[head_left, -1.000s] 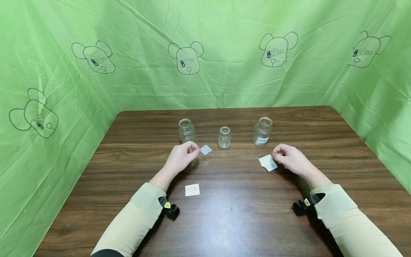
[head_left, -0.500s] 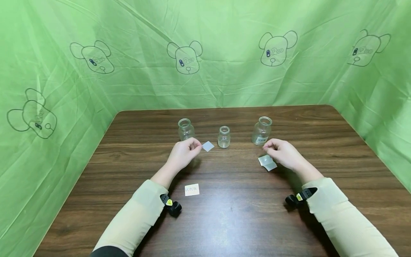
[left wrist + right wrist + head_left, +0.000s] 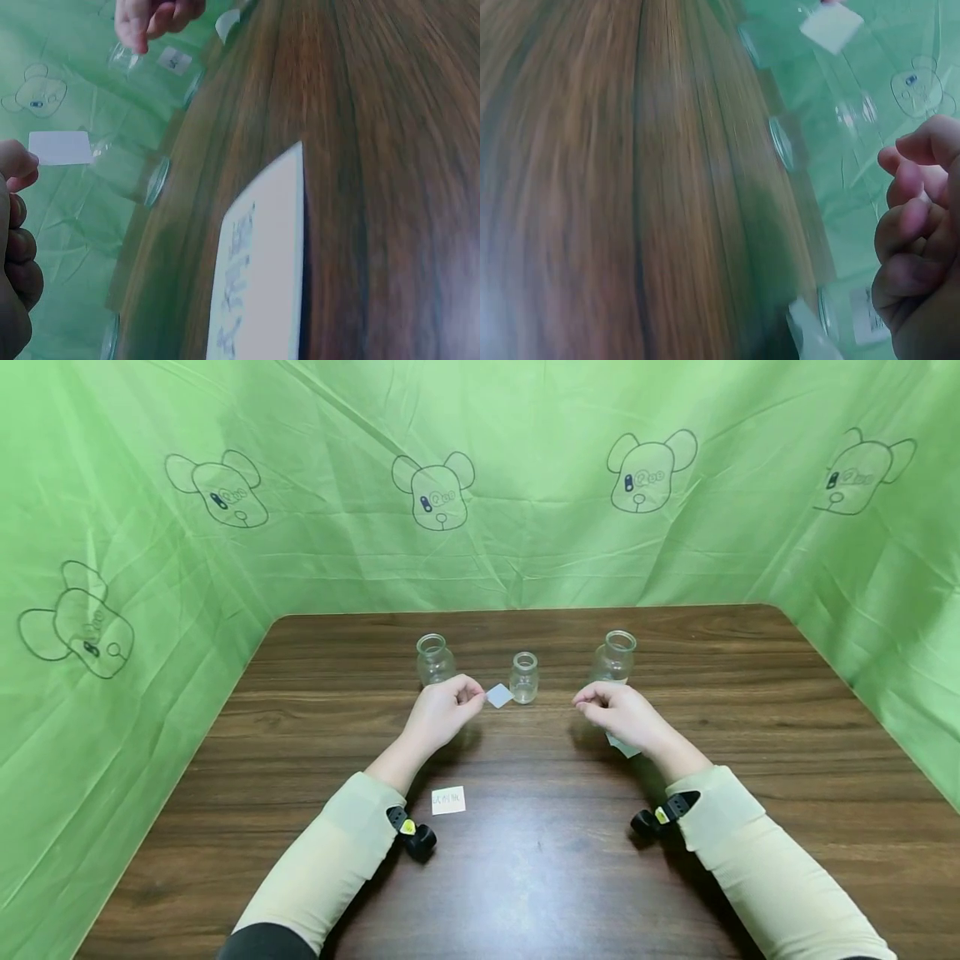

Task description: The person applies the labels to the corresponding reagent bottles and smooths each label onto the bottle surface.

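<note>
My left hand [image 3: 442, 717] pinches a small blank white label [image 3: 499, 696] by one corner, between thumb and forefinger. That label [image 3: 61, 148] is held up flat beside the small clear glass bottle [image 3: 525, 677], its far corner overlapping the glass in the left wrist view. On the other side of the bottle, my right hand [image 3: 621, 717] hovers with fingers loosely curled and nothing between them. Partly hidden beneath it lies a creased piece of pale paper [image 3: 624, 746].
A larger glass bottle [image 3: 433, 656] stands behind my left hand. Another [image 3: 617, 658] stands behind my right, its handwritten label [image 3: 868, 319] showing in the right wrist view. A white card with handwriting [image 3: 448, 800] lies nearer on the wooden table [image 3: 540, 893]. Green cloth [image 3: 525, 552] hangs behind.
My left hand has carried the white label right, up to the small bottle. My right hand has left the creased paper and moved left toward the same bottle.
</note>
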`<state>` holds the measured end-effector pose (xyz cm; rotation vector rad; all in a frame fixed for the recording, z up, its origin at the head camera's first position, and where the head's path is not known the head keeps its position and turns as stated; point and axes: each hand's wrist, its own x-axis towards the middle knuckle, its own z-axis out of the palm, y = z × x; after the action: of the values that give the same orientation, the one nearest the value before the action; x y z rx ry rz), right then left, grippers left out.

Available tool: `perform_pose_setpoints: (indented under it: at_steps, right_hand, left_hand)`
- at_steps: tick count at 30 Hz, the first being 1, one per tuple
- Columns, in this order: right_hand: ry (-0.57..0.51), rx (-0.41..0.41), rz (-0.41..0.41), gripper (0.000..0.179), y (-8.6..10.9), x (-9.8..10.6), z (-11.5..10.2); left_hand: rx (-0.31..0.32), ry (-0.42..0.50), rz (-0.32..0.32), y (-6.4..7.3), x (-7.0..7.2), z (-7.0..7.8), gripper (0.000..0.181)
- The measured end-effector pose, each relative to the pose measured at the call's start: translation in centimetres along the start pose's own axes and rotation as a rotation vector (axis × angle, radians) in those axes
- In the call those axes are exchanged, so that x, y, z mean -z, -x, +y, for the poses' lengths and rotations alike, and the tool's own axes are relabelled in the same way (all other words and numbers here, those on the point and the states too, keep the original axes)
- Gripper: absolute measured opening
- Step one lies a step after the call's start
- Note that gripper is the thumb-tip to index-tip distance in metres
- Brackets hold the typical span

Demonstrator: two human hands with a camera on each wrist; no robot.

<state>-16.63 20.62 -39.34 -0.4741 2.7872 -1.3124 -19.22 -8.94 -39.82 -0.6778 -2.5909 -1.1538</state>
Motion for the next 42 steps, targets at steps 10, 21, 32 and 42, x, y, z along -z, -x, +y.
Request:
perform_pose_setpoints:
  at_steps: [10,21,32,42]
  right_hand:
    - [-0.136,-0.034,-0.046,0.018,-0.9,-2.3,-2.2]
    - [-0.202,-0.035,-0.088,0.019,-0.4,-2.8,-6.6]
    - [-0.369,-0.079,-0.085,0.024,-0.9,-4.1,-5.0]
    - [-0.406,-0.091,-0.018,0.023,-1.6,-5.4,-3.1]
  left_hand:
    - [-0.067,-0.028,-0.029,-0.6,-1.3,1.8,0.005]
    - [-0.090,-0.020,-0.091,-0.9,-1.6,2.6,0.007]
    - [-0.088,0.003,-0.181,-0.9,-2.4,2.7,0.007]
    - [-0.082,0.019,-0.185,-0.8,-2.8,2.8,0.008]
